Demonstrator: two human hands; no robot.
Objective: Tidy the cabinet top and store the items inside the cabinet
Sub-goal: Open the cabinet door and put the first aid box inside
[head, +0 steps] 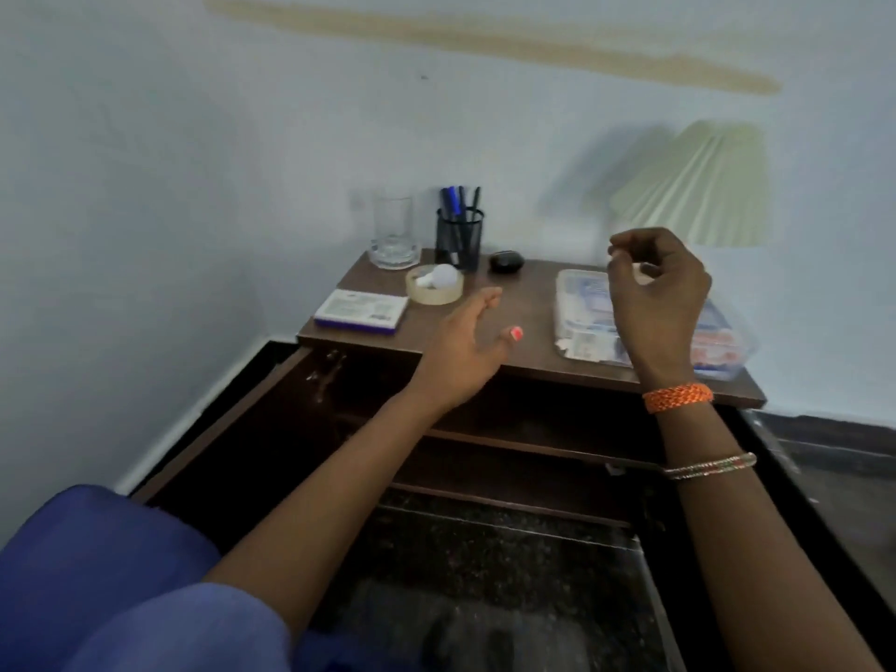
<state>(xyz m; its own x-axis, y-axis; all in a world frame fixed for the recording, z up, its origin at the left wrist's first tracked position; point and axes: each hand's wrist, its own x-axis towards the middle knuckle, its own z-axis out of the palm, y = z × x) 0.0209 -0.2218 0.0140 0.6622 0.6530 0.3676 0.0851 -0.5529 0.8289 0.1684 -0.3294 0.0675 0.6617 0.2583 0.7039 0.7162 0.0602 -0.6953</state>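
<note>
Cabinet top point(528, 312), long axis running left to right against the wall; door point(228, 429) swung open at left. My left hand point(465, 351) hovers over the front edge, fingers relaxed, grasping nothing. My right hand point(654, 303), fingers loosely curled and empty, hangs above the plastic container point(582, 312). Behind: glass point(392, 232), pen holder point(459, 235), tape roll point(435, 286) around a bulb point(443, 275), box point(361, 310), black case point(506, 260), lamp point(698, 181).
</note>
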